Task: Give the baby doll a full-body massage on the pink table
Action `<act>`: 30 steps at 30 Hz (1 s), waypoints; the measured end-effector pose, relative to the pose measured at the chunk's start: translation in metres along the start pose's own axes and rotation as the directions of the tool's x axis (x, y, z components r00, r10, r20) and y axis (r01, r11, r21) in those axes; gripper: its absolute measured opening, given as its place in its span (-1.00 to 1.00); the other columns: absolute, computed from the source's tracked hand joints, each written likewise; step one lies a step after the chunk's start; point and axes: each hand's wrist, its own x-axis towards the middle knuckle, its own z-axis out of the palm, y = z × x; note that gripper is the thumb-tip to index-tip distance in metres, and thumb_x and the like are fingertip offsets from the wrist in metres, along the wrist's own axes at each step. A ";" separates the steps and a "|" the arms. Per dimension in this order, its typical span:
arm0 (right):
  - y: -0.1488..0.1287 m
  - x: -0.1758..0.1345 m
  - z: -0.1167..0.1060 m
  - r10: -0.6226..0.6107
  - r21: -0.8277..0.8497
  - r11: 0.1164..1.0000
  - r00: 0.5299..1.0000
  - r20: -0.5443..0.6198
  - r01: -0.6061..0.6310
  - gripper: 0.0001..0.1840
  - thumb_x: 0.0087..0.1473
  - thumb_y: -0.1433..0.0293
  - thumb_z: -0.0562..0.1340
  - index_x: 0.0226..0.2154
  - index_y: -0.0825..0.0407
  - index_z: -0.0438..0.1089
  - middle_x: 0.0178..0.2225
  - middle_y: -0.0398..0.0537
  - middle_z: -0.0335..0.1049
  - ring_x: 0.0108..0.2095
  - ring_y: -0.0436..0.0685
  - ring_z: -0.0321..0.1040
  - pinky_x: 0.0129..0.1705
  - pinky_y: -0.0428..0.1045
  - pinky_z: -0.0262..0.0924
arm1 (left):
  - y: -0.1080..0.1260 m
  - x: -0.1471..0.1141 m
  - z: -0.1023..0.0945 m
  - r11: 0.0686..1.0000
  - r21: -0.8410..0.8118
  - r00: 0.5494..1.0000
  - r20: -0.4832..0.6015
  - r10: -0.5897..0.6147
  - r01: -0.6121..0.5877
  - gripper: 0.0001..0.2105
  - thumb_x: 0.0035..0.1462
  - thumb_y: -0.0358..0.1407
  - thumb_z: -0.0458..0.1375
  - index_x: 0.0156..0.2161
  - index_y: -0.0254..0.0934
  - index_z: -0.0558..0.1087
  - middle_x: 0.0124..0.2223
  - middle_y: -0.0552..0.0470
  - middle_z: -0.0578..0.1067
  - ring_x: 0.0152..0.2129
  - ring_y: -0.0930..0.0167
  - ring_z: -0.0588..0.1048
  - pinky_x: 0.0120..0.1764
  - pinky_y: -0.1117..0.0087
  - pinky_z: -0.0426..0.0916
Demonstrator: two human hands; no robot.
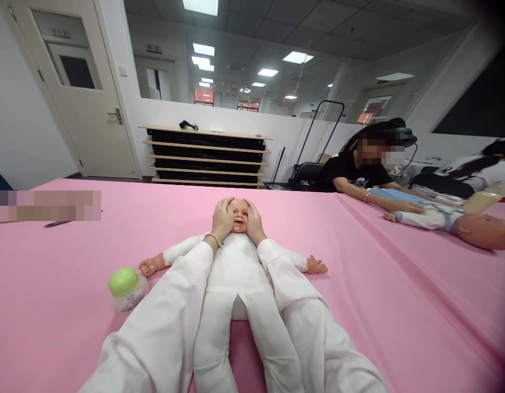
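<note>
A baby doll (236,262) with a white cloth body lies on its back, head away from me, arms spread out sideways. My left hand (224,217), a beaded bracelet at its wrist, rests flat along the left side of the doll's head (239,222). Against the right side lies my right hand (254,219), its fingers extended up toward the crown. Between my palms the doll's eyes, nose and mouth show. By the doll's hand on the left stands a clear jar (128,300) with a green lid (123,281).
Pink cloth (72,338) covers the table. At the right, a person in black (354,169) handles another doll (436,214) in blue and white, near a bottle (483,198). A pen-like dark object (59,222) lies far left. Stacked boards (207,158) stand against the wall.
</note>
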 end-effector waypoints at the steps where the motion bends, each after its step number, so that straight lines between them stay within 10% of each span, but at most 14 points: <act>1: 0.000 0.000 0.000 0.000 0.003 1.000 1.000 0.000 0.000 -0.56 -0.01 0.31 -0.09 -0.11 0.07 0.26 -0.02 -0.02 0.24 0.02 0.09 0.13 0.10 0.05 -0.01 | 0.000 0.000 0.000 1.000 -0.003 1.000 0.000 -0.003 0.003 -0.65 0.07 -0.46 -0.15 -0.09 -0.34 0.36 -0.05 -0.10 0.37 -0.08 0.38 0.31 0.03 0.31 0.18; 19: -0.007 -0.003 -0.003 -0.028 -0.003 1.000 0.999 0.039 0.028 -0.51 -0.07 0.20 0.14 -0.08 0.07 0.25 0.00 0.01 0.23 0.03 0.13 0.14 0.11 0.05 -0.01 | 0.003 -0.003 -0.004 1.000 0.018 1.000 0.012 0.022 -0.022 -0.67 0.01 -0.30 0.08 -0.06 -0.26 0.33 -0.04 -0.07 0.36 -0.07 0.33 0.31 0.01 0.26 0.19; 30: -0.004 0.000 -0.002 0.026 -0.014 1.000 1.000 0.011 -0.026 -0.56 -0.01 0.34 -0.09 -0.09 0.08 0.25 0.01 -0.02 0.23 0.03 0.07 0.12 0.11 0.04 -0.02 | -0.001 0.000 0.001 1.000 0.005 1.000 0.010 -0.019 0.019 -0.69 0.12 -0.39 -0.13 -0.09 -0.26 0.36 -0.04 -0.06 0.37 -0.05 0.37 0.30 0.03 0.28 0.17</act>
